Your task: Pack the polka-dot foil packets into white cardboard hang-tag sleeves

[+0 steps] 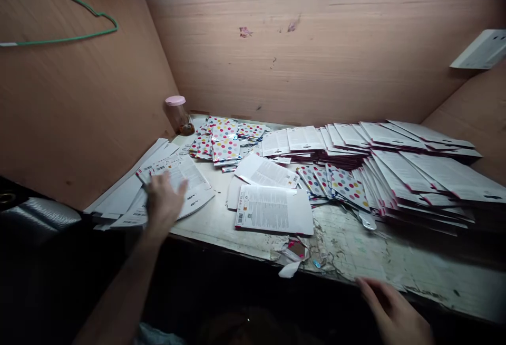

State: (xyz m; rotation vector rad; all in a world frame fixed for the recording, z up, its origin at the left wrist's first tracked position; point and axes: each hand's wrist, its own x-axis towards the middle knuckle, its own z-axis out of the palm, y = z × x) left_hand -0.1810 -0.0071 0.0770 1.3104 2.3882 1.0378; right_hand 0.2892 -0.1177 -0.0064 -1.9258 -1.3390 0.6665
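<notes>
My left hand (pixel 164 202) is over a loose pile of white printed cards (pixel 193 181) at the left of the table, its fingers apart and slightly blurred. Near the front edge at the right is my right hand (pixel 395 308), its fingers curled with a gap between thumb and fingers and nothing visible in them. Between the hands, a printed card packet (pixel 274 210) lies at mid-table, overlapping another card (pixel 269 171) behind it. Dotted packets (pixel 225 142) are stacked at the back, and more dotted packets (pixel 348 184) lie right of centre.
Large stacks of white card packets (pixel 415 176) fill the right side. A white-handled tool (pixel 367 221) lies before them. A jar with a pink lid (pixel 176 101) stands in the back left corner. Torn table covering (pixel 292 255) sticks out at the front edge. A green hanger (pixel 79 36) hangs left.
</notes>
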